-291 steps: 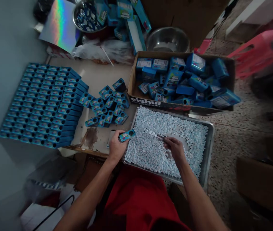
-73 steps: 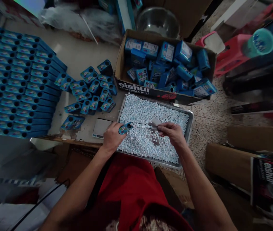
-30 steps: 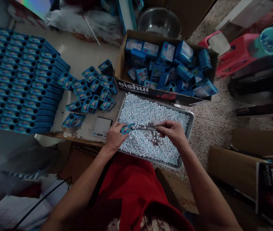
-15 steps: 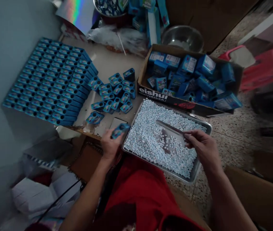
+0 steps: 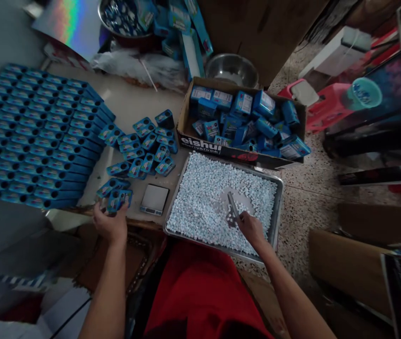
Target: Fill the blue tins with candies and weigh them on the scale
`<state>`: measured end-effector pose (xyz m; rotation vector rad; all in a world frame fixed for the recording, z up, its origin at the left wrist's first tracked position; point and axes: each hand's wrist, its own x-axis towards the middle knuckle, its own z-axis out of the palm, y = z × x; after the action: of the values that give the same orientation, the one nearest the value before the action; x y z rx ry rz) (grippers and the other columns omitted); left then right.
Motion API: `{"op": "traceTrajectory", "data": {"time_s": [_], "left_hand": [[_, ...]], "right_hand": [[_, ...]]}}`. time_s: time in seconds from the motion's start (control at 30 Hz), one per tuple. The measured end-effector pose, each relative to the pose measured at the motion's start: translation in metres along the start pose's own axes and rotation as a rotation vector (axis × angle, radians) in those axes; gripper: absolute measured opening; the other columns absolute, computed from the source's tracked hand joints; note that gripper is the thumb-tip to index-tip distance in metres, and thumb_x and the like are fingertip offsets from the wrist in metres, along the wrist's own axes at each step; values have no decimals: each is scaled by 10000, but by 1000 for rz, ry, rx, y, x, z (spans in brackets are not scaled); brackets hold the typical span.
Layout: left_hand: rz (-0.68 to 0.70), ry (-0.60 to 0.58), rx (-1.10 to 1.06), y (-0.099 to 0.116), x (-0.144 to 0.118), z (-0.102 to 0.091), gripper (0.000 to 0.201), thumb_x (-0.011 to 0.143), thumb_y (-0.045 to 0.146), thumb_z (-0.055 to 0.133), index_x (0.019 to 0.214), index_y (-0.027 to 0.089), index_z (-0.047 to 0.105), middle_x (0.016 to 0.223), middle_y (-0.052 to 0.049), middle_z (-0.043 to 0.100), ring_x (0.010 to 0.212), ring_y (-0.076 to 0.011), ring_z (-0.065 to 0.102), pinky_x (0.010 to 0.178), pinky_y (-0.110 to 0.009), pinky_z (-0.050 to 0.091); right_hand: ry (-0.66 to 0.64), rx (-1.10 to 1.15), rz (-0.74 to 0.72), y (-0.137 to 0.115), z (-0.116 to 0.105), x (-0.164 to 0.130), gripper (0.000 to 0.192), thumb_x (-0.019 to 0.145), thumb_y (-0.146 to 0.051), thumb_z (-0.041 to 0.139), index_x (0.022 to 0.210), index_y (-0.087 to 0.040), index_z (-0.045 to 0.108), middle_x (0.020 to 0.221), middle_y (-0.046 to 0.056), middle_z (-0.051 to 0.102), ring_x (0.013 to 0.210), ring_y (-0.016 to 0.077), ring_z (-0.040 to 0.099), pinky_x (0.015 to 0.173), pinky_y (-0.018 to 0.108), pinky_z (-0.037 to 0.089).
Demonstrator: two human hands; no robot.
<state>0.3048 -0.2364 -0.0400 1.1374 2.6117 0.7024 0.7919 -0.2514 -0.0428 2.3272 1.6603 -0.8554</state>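
My left hand grips a small blue carton with a round hole in its top, at the table's front edge. Another blue carton stands right beside it. A small digital scale lies between that hand and a metal tray. Small white and pale-blue pellets cover most of the tray, with a thinner patch near its middle. Over this patch my right hand is closed on a narrow grey metal tool, its end pointing away from me.
Rows of blue cartons fill the left of the table, with a loose cluster beside them. Behind the tray, a cardboard box holds more cartons. A metal bowl stands further back. Cardboard boxes are at the right.
My left hand has moved left with the carton, away from the tray to beside another carton, uncovering the scale. My right hand has drawn the tool nearer the tray's front. The view has shifted right.
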Motion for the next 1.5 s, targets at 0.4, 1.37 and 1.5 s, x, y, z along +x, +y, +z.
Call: {"op": "traceTrajectory", "data": {"time_s": [0.4,1.37,1.5], "left_hand": [[818,-386,-232,209,9,191,773,1010,555,508,1557,31,355,1632,-314,321,1576,-375,285,1269,-533,290],[947,-553,-39,69,-98,111,464,1018,358,525,1434,169,610,1550,-211,529,1543,-358,393,1254,-597,345],[1031,-525,156,63,-135,131,636,988,335,573,1602,230,442,1702,-205,304,1618,-411,145,1280,-708,152]], "right_hand": [[23,-37,-19,3,18,-36,212,1026,-301,464,1097,-224,649,760,53,733,643,217,671,572,301,209],[-252,320,-407,-19,67,-88,177,1026,-262,527,1093,-243,689,896,48,774,783,197,694,711,259,398],[-169,396,-403,-36,95,-77,149,1030,-232,530,1004,-247,676,860,29,755,760,182,680,692,244,394]]}}
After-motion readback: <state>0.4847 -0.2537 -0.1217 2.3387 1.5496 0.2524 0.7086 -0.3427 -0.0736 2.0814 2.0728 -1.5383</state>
